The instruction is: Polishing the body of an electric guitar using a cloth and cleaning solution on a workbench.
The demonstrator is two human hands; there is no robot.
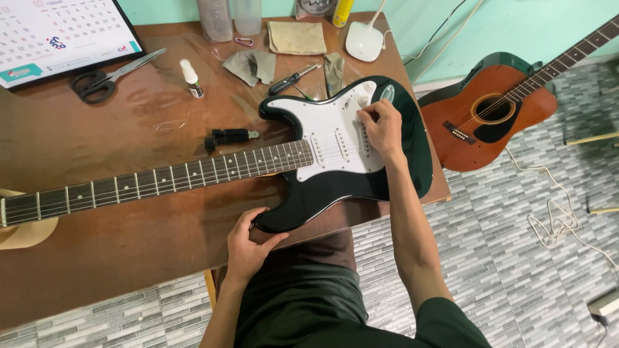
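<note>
A: Right hand [380,125] is working on the white pickguard [335,138] of the electric guitar [348,174], fingers curled and pinching something small by the knobs. Too small to tell what.

B: And the left hand [248,241]?

A: It is bracing the lower horn of the body at the table [97,258] edge, thumb and fingers spread around it. The guitar is lying flat across the table, face up, neck [161,183] running off to the left.

B: So which step?

A: Looks like fiddling with a control or screw on the guard. My guess: any next move is calling for a steady body and a fine fingertip grip.

B: Surface?

A: Brown glossy tabletop. Scissors [109,77], small spray bottle [191,78], screwdriver [293,78], cloths [255,64] and a black tool [229,136] are lying beyond the neck; a calendar [58,35] is sitting at the far left.

B: Room?

A: Grey brick-pattern floor, green wall, an acoustic guitar [490,116] leaning to the right, a white cable [554,219] trailing.
</note>
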